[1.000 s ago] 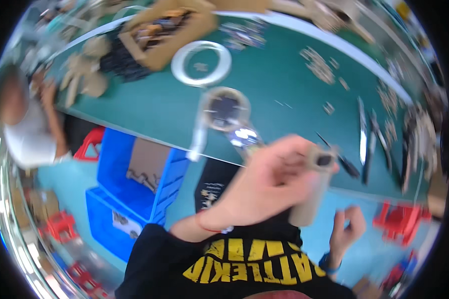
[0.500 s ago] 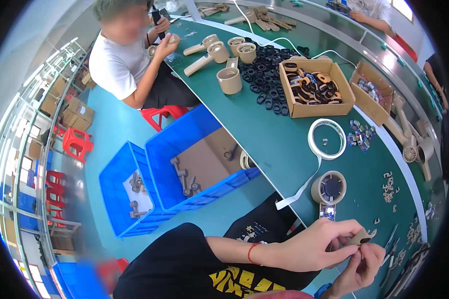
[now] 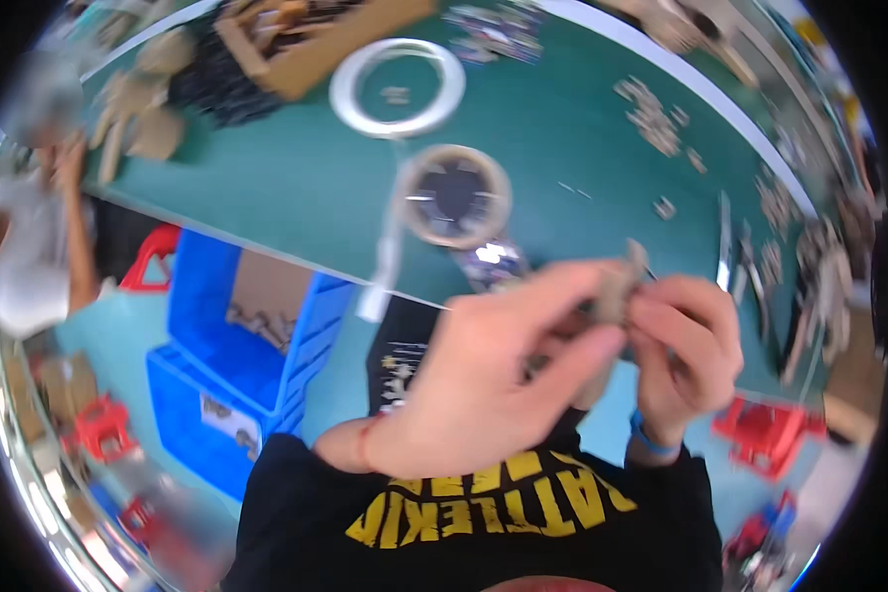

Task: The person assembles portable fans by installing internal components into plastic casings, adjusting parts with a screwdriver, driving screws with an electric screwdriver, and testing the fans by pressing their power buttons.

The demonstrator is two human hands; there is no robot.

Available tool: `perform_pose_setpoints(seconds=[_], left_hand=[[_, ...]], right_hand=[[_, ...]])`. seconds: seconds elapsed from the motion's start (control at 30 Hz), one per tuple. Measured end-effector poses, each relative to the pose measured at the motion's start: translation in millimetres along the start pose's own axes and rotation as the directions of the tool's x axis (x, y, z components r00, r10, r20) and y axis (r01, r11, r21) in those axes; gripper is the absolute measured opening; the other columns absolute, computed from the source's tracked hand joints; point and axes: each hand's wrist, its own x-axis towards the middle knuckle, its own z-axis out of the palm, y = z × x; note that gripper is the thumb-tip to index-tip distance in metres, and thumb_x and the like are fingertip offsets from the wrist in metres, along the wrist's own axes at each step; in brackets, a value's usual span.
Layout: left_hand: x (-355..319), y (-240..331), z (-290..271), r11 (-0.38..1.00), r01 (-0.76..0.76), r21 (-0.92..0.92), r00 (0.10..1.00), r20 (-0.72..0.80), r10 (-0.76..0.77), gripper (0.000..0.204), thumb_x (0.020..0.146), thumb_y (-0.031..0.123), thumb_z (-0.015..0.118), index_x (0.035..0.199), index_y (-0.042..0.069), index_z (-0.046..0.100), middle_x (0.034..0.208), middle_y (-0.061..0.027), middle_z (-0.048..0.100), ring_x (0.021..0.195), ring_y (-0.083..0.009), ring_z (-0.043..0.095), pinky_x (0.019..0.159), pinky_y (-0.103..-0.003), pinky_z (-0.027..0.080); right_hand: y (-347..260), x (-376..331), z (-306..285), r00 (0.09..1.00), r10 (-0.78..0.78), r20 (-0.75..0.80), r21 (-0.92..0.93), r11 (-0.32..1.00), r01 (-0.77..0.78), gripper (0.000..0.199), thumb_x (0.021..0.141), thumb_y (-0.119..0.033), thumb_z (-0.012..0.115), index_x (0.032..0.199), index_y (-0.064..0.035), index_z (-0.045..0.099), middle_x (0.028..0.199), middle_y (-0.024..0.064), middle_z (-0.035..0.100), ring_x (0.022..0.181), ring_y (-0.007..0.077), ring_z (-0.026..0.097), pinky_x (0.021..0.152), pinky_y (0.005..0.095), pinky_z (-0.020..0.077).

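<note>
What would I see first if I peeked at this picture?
Two bare hands fill the middle: the left hand and the right hand pinch a small tan piece between them. Just behind them, on the green table, sits a roll of tape with a white ring farther back. Bright blue bins stand on the floor at lower left.

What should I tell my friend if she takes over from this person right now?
Left hand: raised in front of the chest, fingers closed around a small tan piece.
Right hand: pinching the same piece from the other side.
Nearby on the green table: a tape roll with a loose strip hanging over the edge, a white ring, and scattered small tan parts.
Done: one piece is picked up and held by both hands.
Left: the picture is blurred, so how far along the piece is cannot be told.
</note>
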Motion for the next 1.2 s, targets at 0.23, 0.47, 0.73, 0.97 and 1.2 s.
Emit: perform_pose_setpoints(seconds=[0.23, 0.47, 0.73, 0.97, 1.2], left_hand=[[13.5, -11.1, 5.8, 0.998, -0.041, -0.052, 0.998, 0.048, 0.044, 0.038, 0.092, -0.007, 0.053, 0.129, -0.008, 0.049, 0.125, -0.0185, 0.06, 0.107, -0.0193, 0.063, 0.08, -0.025, 0.054], [8.8, -13.1, 7.2, 0.996, -0.013, -0.09, 1.0, -0.002, 0.013, 0.036, 0.091, -0.005, 0.059, 0.126, -0.006, 0.054, 0.105, -0.0097, 0.067, 0.095, -0.0113, 0.065, 0.082, -0.025, 0.054], [9.9, -7.1, 8.1, 0.999, -0.011, 0.036, 1.0, -0.003, 0.011, 0.035, 0.09, -0.006, 0.059, 0.125, -0.006, 0.056, 0.118, -0.014, 0.065, 0.104, -0.0175, 0.065, 0.086, -0.028, 0.053], [13.1, -17.3, 2.6, 0.989, -0.143, -0.026, 0.988, 0.048, 0.144, 0.032, 0.086, -0.006, 0.064, 0.117, -0.004, 0.06, 0.099, -0.0108, 0.07, 0.086, -0.0111, 0.068, 0.076, -0.024, 0.053], [9.8, -17.6, 1.5, 0.953, -0.274, 0.129, 0.961, 0.082, 0.266, 0.031, 0.084, -0.009, 0.064, 0.114, -0.004, 0.062, 0.095, -0.0092, 0.072, 0.084, -0.0111, 0.068, 0.077, -0.024, 0.053]], right_hand=[[15.3, -6.9, -8.4, 0.999, -0.036, 0.014, -0.01, 0.999, 0.036, 0.029, 0.063, 0.001, 0.078, 0.091, -0.0024, 0.07, 0.088, 0.0108, 0.065, 0.069, 0.0242, 0.064, 0.056, 0.0307, 0.0526], [11.4, -10.5, -8.6, 0.997, -0.063, 0.046, -0.047, 0.997, 0.065, 0.028, 0.063, 0.001, 0.078, 0.09, -0.0008, 0.069, 0.089, 0.0113, 0.064, 0.067, 0.024, 0.064, 0.055, 0.0301, 0.0522], [13.0, -7.6, -16.0, 0.996, 0.024, 0.089, 0.086, 0.996, -0.032, 0.031, 0.063, 0.001, 0.08, 0.093, -0.003, 0.072, 0.089, 0.0091, 0.066, 0.072, 0.0222, 0.065, 0.06, 0.0279, 0.0529], [10.0, -12.0, -9.1, 0.801, 0.564, 0.201, 0.662, 0.525, -0.535, 0.043, 0.067, 0.003, 0.084, 0.106, 0.0021, 0.066, 0.102, 0.0096, 0.063, 0.086, 0.0141, 0.062, 0.075, 0.0265, 0.0524], [16.2, -15.0, -11.3, 0.875, 0.392, 0.284, 0.655, 0.587, -0.475, 0.037, 0.069, 0.002, 0.083, 0.102, 0.0027, 0.066, 0.103, 0.0113, 0.062, 0.085, 0.0146, 0.062, 0.075, 0.0265, 0.0527]])
